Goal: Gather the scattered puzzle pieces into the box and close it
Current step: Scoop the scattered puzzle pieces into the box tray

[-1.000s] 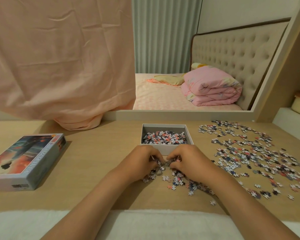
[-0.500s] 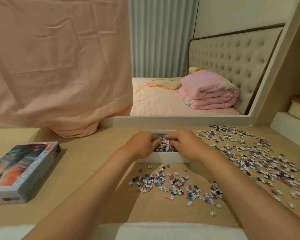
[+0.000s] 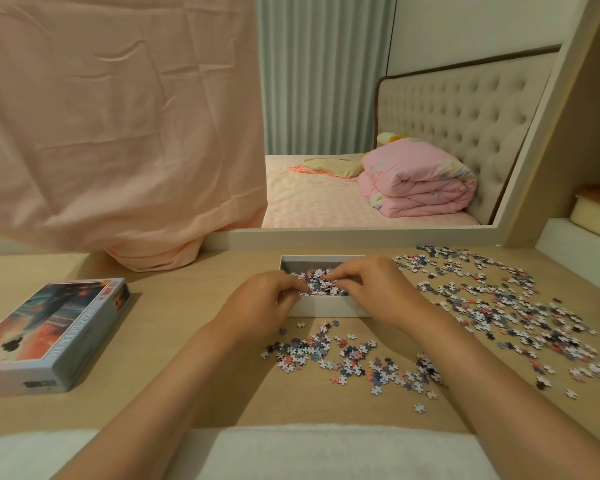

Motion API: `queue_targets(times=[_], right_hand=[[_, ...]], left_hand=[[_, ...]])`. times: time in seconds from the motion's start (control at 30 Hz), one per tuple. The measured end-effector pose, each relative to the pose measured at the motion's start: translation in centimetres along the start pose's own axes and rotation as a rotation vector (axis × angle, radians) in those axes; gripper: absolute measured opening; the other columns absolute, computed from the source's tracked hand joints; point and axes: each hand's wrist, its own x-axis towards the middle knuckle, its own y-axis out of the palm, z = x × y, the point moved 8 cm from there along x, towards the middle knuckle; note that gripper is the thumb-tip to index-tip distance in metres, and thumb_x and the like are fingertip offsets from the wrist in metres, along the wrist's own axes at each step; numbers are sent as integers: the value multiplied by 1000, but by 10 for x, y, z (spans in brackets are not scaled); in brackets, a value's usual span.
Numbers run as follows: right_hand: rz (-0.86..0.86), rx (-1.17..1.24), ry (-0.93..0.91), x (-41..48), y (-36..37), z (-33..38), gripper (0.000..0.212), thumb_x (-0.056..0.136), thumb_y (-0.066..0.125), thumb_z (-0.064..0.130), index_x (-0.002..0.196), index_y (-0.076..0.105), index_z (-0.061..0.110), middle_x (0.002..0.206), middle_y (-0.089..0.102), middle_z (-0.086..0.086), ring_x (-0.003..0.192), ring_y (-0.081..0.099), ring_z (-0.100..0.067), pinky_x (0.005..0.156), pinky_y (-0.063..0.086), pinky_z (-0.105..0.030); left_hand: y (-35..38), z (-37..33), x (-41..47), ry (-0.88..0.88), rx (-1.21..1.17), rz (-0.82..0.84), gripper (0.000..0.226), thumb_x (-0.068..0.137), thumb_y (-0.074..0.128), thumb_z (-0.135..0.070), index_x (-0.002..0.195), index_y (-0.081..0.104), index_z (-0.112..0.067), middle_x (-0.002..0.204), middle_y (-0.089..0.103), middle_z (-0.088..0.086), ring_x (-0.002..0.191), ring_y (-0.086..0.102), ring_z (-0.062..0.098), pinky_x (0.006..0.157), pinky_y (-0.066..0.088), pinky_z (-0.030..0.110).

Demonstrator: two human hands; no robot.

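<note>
A white open box (image 3: 326, 308) stands at the middle of the desk with a heap of puzzle pieces (image 3: 321, 285) inside. Both hands are over it. My left hand (image 3: 267, 301) is at the box's left front corner, its curled fingertips in the heap. My right hand (image 3: 373, 289) covers the box's right side, with thumb and fingers pinched on pieces. A loose cluster of pieces (image 3: 343, 358) lies in front of the box. A wide spread of pieces (image 3: 499, 303) lies to its right. The printed box lid (image 3: 52, 330) lies at the far left.
A peach cloth (image 3: 118, 133) hangs over the left part of a mirror (image 3: 361, 133) behind the desk. A white ledge (image 3: 575, 258) rises at the right. A white towel (image 3: 291, 452) lies along the desk's near edge.
Both hands lifted a clump of pieces from the desk in front of the box and carried it over the box. They have since moved slightly apart, showing the heap between them.
</note>
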Motion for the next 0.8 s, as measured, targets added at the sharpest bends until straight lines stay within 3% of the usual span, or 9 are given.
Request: queue_targets(times=[0.07, 0.2, 0.3, 0.37, 0.53, 0.63, 0.73, 0.8], right_hand=[[12, -6, -25, -9, 3, 6, 23, 95, 62, 13, 109, 77, 24, 112, 73, 8, 100, 64, -3, 92, 47, -19], [201, -55, -23, -30, 29, 14, 27, 98, 57, 18, 119, 71, 28, 122, 68, 9, 104, 63, -5, 97, 51, -28], [422, -255, -43, -45, 58, 10, 40, 101, 52, 20, 139, 55, 30, 147, 50, 10, 133, 46, -13, 113, 36, -32], [474, -307, -52, -50, 66, 4, 44, 101, 50, 15, 142, 52, 29, 152, 44, 10, 139, 39, -15, 117, 30, -32], [392, -154, 16, -53, 45, -3, 35, 99, 53, 14, 113, 72, 40, 124, 66, 18, 106, 65, -7, 97, 52, -31], [309, -82, 54, -57, 24, -8, 30, 96, 58, 15, 94, 77, 38, 121, 66, 20, 106, 61, 1, 99, 51, -30], [342, -104, 88, -66, 11, -12, 21, 90, 68, 28, 105, 72, 42, 118, 60, 22, 99, 57, 4, 94, 51, -30], [463, -209, 157, -76, 11, -20, 50, 81, 78, 36, 127, 59, 41, 123, 53, 16, 101, 52, 0, 91, 47, -26]], left_hand=[[11, 3, -14, -18, 85, 171, 23, 93, 57, -37, 114, 65, -35, 105, 61, -16, 88, 56, 4, 80, 49, 28], [28, 14, -39, -57, 274, 377, 53, 80, 59, -63, 125, 56, -35, 119, 44, -12, 109, 41, 8, 89, 45, 32], [35, 15, -44, -61, 270, 402, 54, 84, 59, -59, 128, 55, -29, 120, 42, -6, 115, 38, 14, 97, 42, 35], [40, 8, -41, -26, 229, 376, 48, 89, 60, -50, 131, 57, -28, 120, 45, -3, 116, 41, 15, 99, 40, 32], [47, -14, -34, 56, 75, 323, 42, 91, 64, -33, 131, 60, -25, 112, 52, -2, 101, 52, 13, 89, 41, 26], [35, -12, -34, 11, 47, 292, 52, 89, 65, -36, 138, 52, -26, 118, 50, -8, 101, 53, 8, 87, 41, 21], [23, 5, -44, -74, 121, 349, 64, 80, 68, -51, 138, 48, -34, 119, 43, -15, 105, 50, 7, 90, 42, 24], [18, 13, -52, -100, 180, 413, 59, 77, 67, -52, 133, 50, -39, 115, 45, -14, 99, 54, 7, 87, 44, 23]])
